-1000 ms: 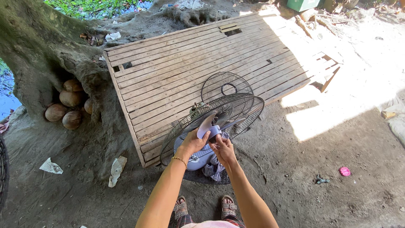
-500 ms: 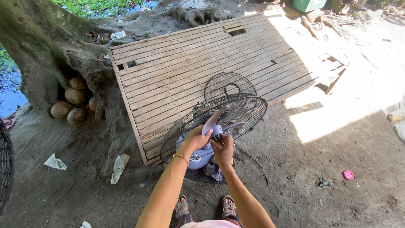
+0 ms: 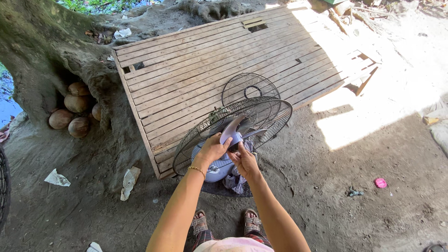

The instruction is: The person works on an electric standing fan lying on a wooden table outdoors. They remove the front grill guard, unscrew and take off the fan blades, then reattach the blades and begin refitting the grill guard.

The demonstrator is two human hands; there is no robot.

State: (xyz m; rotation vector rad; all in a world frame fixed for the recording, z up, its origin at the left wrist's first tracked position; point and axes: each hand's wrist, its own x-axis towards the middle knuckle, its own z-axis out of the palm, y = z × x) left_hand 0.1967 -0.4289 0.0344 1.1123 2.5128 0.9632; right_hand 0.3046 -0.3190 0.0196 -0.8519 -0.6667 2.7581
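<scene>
Dirt ground (image 3: 354, 196), slatted wooden platform (image 3: 200, 70), tree roots (image 3: 56, 51).

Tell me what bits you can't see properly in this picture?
Head view only:
- Hub of the pale lilac plastic fan blade: hidden by the left hand and right hand.
- Fan's lower body: behind both hands.
- Dark wire object: cut off by the left edge.
- Small pink object: too small.

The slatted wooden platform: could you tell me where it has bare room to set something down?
The wooden platform is bare across its upper and left slats, from the tree roots to the loose round grille. It is crowded at the near edge, where the fan and both hands work.
</scene>
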